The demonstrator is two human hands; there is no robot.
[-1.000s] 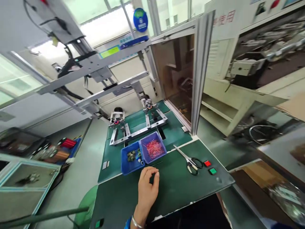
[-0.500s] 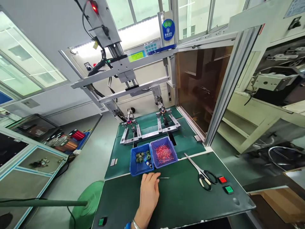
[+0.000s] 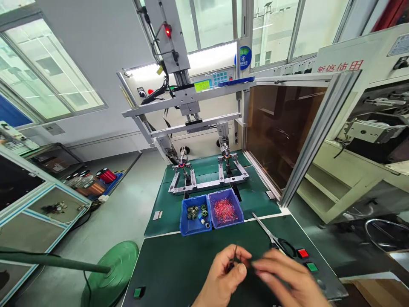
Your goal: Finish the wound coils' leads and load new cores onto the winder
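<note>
My left hand [image 3: 225, 275] is in front of the bins over the green worktop, its thumb and fingers curled together. A small dark piece [image 3: 235, 254] shows between its fingers, mostly covered by them. To its right, my right hand [image 3: 287, 277] points its fingers at the left one; motion smears them, so any hold is unclear. Ahead stands a blue bin [image 3: 195, 233] with several slotted metal cores and a blue-and-white cylinder [image 3: 203, 221]. Beside it, a purple bin [image 3: 241, 215] contains a heap of thin red strands [image 3: 225, 210]. Scissors [image 3: 271, 236] lie behind my right hand, partly covered.
Behind the bins is a metal fixture frame [image 3: 207, 184] under a gantry machine [image 3: 188, 102]. Red [image 3: 303, 253] and green [image 3: 312, 267] buttons sit at the right edge, another green button [image 3: 138, 293] at the left. A brown panel door [image 3: 284, 128] stands right.
My left hand has moved right and nearer from beside the bins, where it had a thin pale strand at its fingertips. My right hand has come into view. The camera has shifted.
</note>
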